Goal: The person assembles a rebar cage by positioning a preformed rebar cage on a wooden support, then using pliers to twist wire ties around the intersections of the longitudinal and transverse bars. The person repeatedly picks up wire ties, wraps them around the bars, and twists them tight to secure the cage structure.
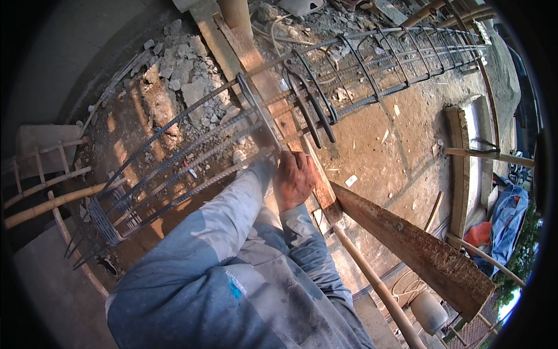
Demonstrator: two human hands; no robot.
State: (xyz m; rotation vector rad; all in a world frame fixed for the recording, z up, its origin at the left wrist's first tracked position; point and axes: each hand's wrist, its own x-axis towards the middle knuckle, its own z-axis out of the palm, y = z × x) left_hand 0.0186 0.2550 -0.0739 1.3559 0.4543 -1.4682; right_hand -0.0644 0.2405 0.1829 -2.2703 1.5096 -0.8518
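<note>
A long cage of ribbed steel bars [372, 104] runs across in front of me, with square stirrups around the bars. My right hand [293, 179] is closed beside the lowest bar, close to a stirrup [256, 107]; what its fingers hold is hidden. Next to it, the left sleeve [224, 218] reaches up to the same spot, where my left hand is smeared and largely out of sight. A dark tool with two curved handles, resembling pincers [314, 110], rests against the bars just beyond my right hand.
Under the cage lies a wooden plank [276, 102], and a thick board [412, 244] slants off to the right. Bundled stirrups [104, 218] gather at the cage's left end. Broken rubble [189, 87] covers the ground behind. Bamboo poles [378, 285] stand on either side.
</note>
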